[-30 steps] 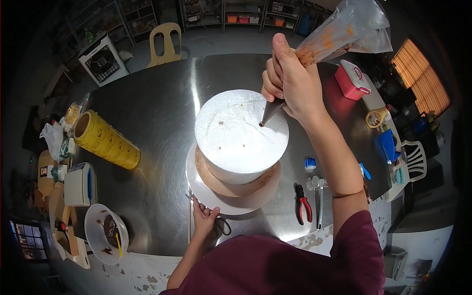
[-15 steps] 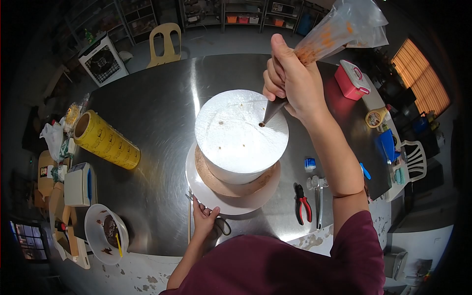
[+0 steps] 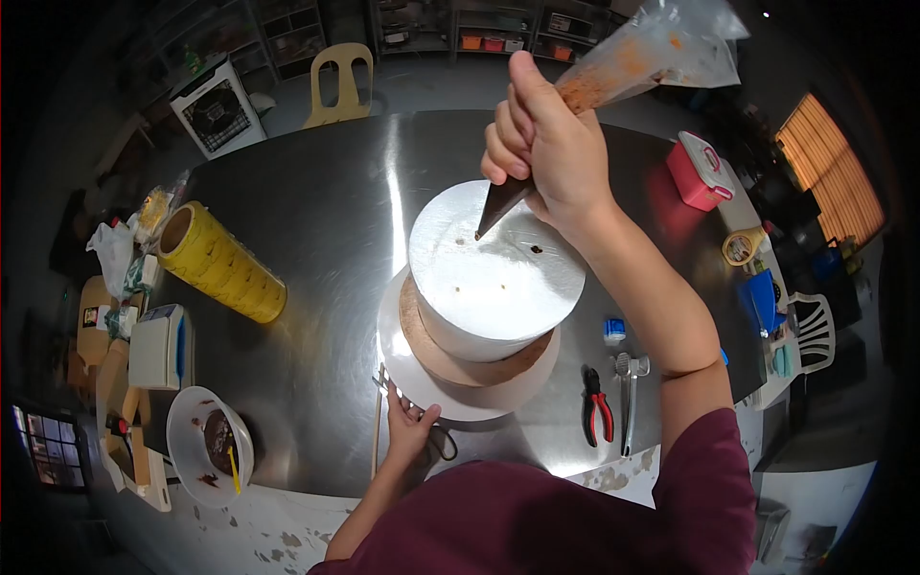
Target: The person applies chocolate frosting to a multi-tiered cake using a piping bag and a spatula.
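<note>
On the steel table, the white drum tops a brown base. Our right hand wraps the bag, tip at the drum; we seem to be piping, which next calls for steady pressure. We cannot tell our left hand's hold.

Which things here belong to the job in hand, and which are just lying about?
In use, it seems: piping bag, in the right hand; white cylinder under its tip; brown layer; round board; perhaps the brown-smeared bowl.

Apparently just lying about: film roll, pliers, mallet, pink box.
</note>
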`<control>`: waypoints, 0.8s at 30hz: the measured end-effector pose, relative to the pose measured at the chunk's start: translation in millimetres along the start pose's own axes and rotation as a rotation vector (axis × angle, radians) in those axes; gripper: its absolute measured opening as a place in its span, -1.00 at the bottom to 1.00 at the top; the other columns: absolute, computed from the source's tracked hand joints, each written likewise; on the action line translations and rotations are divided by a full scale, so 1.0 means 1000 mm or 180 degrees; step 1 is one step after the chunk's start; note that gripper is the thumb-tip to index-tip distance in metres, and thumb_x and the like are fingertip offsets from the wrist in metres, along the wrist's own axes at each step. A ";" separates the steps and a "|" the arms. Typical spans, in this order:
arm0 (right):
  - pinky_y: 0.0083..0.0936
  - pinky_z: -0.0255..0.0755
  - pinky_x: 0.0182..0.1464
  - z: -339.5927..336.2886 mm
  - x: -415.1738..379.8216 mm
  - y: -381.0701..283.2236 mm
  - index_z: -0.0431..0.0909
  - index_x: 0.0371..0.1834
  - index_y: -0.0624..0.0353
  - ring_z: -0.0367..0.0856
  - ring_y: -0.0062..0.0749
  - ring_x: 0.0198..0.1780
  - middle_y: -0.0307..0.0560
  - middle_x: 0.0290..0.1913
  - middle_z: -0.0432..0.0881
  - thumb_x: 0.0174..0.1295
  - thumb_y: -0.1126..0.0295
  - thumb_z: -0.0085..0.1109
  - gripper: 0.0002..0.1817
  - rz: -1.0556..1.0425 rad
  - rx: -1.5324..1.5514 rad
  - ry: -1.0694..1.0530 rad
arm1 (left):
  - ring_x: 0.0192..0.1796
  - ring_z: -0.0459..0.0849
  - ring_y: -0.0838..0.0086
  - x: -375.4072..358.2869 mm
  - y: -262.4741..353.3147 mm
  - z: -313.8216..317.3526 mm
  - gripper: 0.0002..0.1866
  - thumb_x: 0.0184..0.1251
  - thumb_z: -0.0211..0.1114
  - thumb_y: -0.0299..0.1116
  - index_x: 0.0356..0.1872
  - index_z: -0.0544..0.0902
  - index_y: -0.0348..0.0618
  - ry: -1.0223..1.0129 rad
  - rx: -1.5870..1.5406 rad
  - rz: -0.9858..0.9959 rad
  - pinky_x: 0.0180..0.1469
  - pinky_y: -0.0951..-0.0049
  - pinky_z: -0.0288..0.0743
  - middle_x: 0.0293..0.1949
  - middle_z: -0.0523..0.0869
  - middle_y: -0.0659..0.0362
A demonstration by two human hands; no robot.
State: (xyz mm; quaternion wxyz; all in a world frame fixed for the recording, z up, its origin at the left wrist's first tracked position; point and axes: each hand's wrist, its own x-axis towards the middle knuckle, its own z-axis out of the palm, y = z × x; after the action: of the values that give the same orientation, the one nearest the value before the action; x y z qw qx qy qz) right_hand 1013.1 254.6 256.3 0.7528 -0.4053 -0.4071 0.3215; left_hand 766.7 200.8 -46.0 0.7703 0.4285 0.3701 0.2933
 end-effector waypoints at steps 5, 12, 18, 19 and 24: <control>-0.60 0.18 -0.72 0.008 0.006 0.011 0.04 -0.85 0.04 0.09 -0.60 -0.83 -0.28 -0.87 0.05 0.25 0.06 -0.07 -0.44 0.0058 -0.0246 -0.0251 | 0.13 0.37 0.32 0.000 -0.001 0.000 -0.04 -0.04 0.21 -0.71 0.31 -0.25 -0.16 0.0056 -0.0035 -0.0124 0.10 0.39 0.34 0.16 0.25 -0.05; -0.60 0.15 -0.73 0.015 0.006 0.017 0.04 -0.85 0.05 0.10 -0.58 -0.84 -0.27 -0.88 0.05 0.24 0.04 -0.08 -0.43 0.0100 -0.0559 -0.0320 | 0.14 0.36 0.32 -0.003 0.001 0.003 -0.04 -0.05 0.18 -0.73 0.31 -0.26 -0.12 0.0085 -0.0120 -0.0075 0.09 0.40 0.35 0.17 0.24 -0.05; -0.61 0.12 -0.75 0.020 0.002 0.015 0.03 -0.85 0.06 0.10 -0.58 -0.84 -0.28 -0.87 0.04 0.24 0.00 -0.08 -0.42 -0.0018 -0.0848 -0.0458 | 0.14 0.37 0.32 -0.002 0.001 0.004 -0.05 -0.05 0.17 -0.74 0.31 -0.25 -0.12 0.0093 -0.0085 -0.0063 0.08 0.40 0.35 0.16 0.25 -0.05; -0.61 0.12 -0.75 0.020 0.002 0.015 0.03 -0.85 0.06 0.09 -0.58 -0.84 -0.28 -0.87 0.04 0.24 0.00 -0.09 -0.41 -0.0024 -0.0915 -0.0465 | 0.14 0.37 0.32 -0.002 0.001 0.004 -0.05 -0.04 0.17 -0.74 0.31 -0.25 -0.11 0.0089 -0.0074 -0.0066 0.08 0.40 0.35 0.16 0.25 -0.05; -0.61 0.11 -0.75 0.020 0.002 0.015 0.03 -0.85 0.06 0.10 -0.58 -0.84 -0.28 -0.87 0.04 0.23 -0.01 -0.09 -0.41 -0.0045 -0.0911 -0.0456 | 0.12 0.39 0.32 -0.002 0.001 0.003 -0.05 -0.04 0.17 -0.74 0.31 -0.25 -0.11 0.0085 -0.0113 -0.0058 0.06 0.41 0.37 0.15 0.26 -0.05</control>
State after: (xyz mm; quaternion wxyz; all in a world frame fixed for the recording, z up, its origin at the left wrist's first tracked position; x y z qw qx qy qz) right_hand 993.9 270.3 251.1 0.6586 -0.4816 -0.5042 0.2830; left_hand 768.2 197.8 -43.7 0.7754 0.4075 0.3790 0.2985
